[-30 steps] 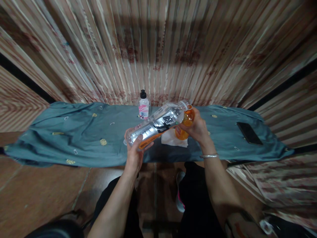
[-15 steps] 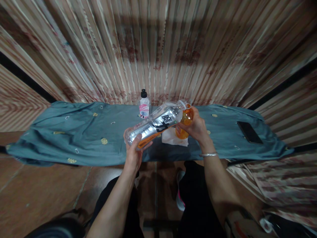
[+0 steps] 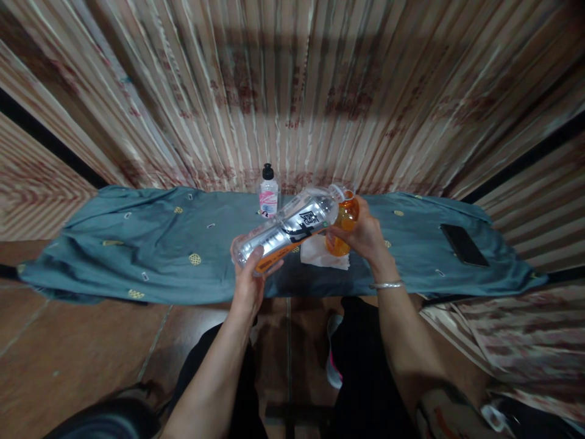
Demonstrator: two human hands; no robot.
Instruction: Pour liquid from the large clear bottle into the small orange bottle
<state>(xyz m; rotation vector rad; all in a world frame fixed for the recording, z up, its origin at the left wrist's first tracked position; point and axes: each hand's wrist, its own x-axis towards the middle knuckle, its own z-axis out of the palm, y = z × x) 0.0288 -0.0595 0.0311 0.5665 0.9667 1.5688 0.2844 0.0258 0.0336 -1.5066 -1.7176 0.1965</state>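
Observation:
My left hand [image 3: 251, 268] is closed around the base of a large clear plastic bottle [image 3: 292, 227] with a silver and orange label. The bottle lies tilted, its neck raised toward the right. In my right hand [image 3: 365, 235] is a smaller orange bottle [image 3: 347, 213], held upright with the fingers wrapped round it. The clear bottle's mouth meets the top of the orange bottle; whether liquid passes between them I cannot make out. A white tissue [image 3: 320, 253] lies on the cloth below the orange bottle.
Behind the clear bottle stands a small squeeze bottle [image 3: 269, 196] with a black cap and pink label. A black phone [image 3: 464, 245] lies at the right on the green cloth [image 3: 150, 244]. A pleated curtain [image 3: 292, 91] hangs behind the table.
The view has shifted slightly, so everything sits a little further right. Both hands keep their holds, and the bottles stay in the same position against each other.

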